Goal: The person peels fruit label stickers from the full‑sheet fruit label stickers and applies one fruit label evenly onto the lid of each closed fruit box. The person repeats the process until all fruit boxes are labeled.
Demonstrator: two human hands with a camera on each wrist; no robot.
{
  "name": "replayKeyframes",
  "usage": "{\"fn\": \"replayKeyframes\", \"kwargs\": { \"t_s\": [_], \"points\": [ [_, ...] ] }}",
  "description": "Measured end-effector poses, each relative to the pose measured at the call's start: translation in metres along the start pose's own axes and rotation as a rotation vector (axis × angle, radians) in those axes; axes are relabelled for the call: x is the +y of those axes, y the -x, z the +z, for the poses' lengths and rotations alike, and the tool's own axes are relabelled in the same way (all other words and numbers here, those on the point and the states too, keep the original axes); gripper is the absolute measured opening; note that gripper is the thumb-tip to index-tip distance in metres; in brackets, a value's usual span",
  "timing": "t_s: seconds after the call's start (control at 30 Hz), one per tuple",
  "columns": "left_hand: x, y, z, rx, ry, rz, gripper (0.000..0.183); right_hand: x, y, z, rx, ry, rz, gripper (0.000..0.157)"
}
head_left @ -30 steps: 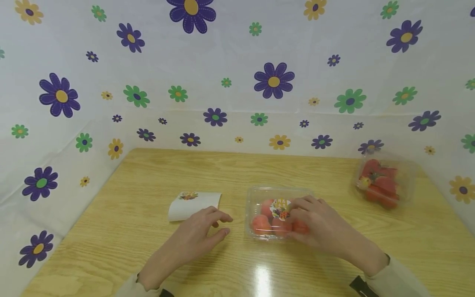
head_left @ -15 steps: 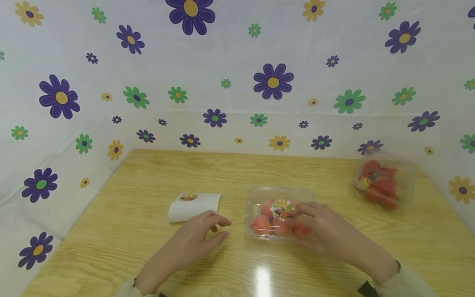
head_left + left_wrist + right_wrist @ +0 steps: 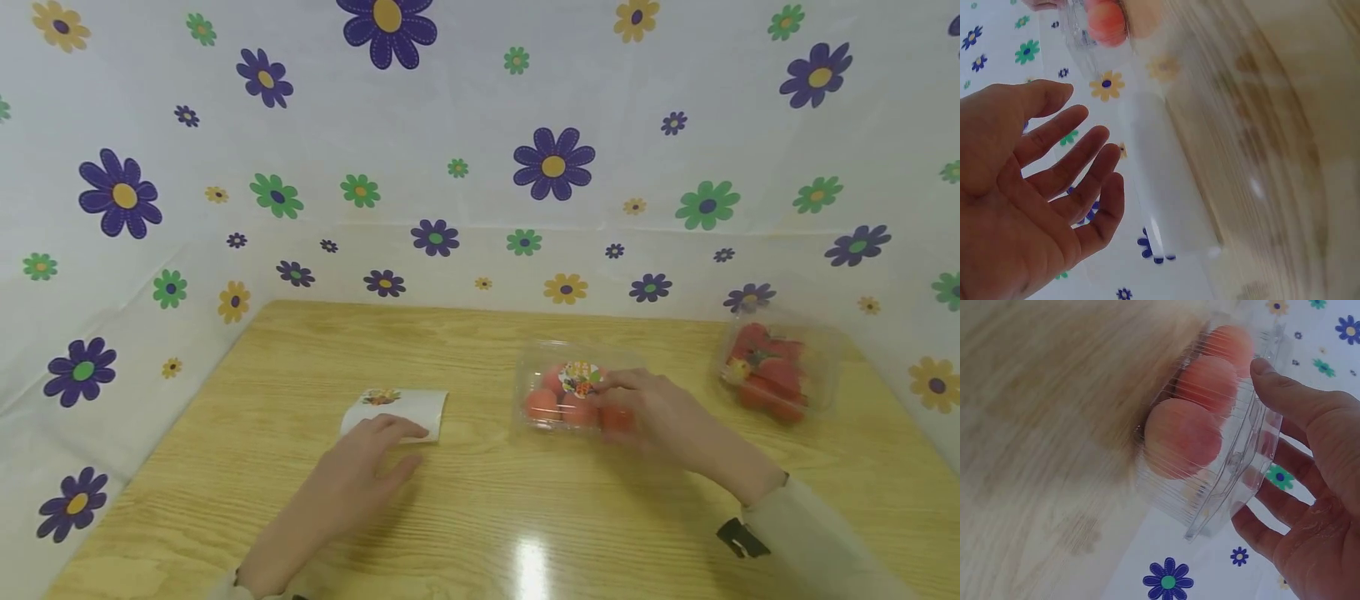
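Nearest of all, the left hand (image 3: pixel 356 471) hangs over the table (image 3: pixel 450 525), its grip loose and empty, fingers softly bent; the left wrist view shows a gap between it and the curled white sheet (image 3: pixel 416 407) just beyond. And that sheet has more to give, folks: a fruit print (image 3: pixel 381 397) shows at its far left corner, unused by the look of it. Across to the right hand (image 3: pixel 667 417), and here's the business: thumb on one side, fingers round the other, grip narrow and holding the right end of the clear box (image 3: pixel 534 362). Inside, peach-coloured fruit (image 3: pixel 543 407); on top, a round label (image 3: pixel 580 379), in place! Judging by that, the filling and labelling of this one look done; what seems left is only settling the box, for the hand has not yet let go. It's mid-table, right of the sheet; whether its base touches the table, I can't tell. Farther back on the right sits a second clear box (image 3: pixel 821 358) with red fruit (image 3: pixel 778 377), touched by neither hand, and no telling from here whether it carries a label. Behind everything, the flowered cloth (image 3: pixel 480 100).
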State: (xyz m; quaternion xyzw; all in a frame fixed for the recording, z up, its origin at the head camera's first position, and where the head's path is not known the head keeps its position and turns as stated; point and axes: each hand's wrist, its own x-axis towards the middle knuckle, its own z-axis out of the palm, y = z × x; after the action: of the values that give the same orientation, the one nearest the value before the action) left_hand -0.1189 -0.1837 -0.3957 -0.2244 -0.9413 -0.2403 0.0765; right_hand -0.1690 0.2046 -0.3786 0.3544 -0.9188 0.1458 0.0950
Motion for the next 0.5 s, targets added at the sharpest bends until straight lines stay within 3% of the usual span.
{"fn": "replayKeyframes", "kwargs": {
  "t_s": [0.23,0.5],
  "points": [
    [-0.021,0.009,-0.016,0.056,-0.006,-0.095,0.023,0.024,-0.021,0.003,-0.02,-0.025,0.002,0.033],
    [-0.032,0.015,-0.023,0.038,-0.034,-0.125,0.022,0.041,-0.041,0.006,-0.05,-0.071,0.05,0.035]
  ]
}}
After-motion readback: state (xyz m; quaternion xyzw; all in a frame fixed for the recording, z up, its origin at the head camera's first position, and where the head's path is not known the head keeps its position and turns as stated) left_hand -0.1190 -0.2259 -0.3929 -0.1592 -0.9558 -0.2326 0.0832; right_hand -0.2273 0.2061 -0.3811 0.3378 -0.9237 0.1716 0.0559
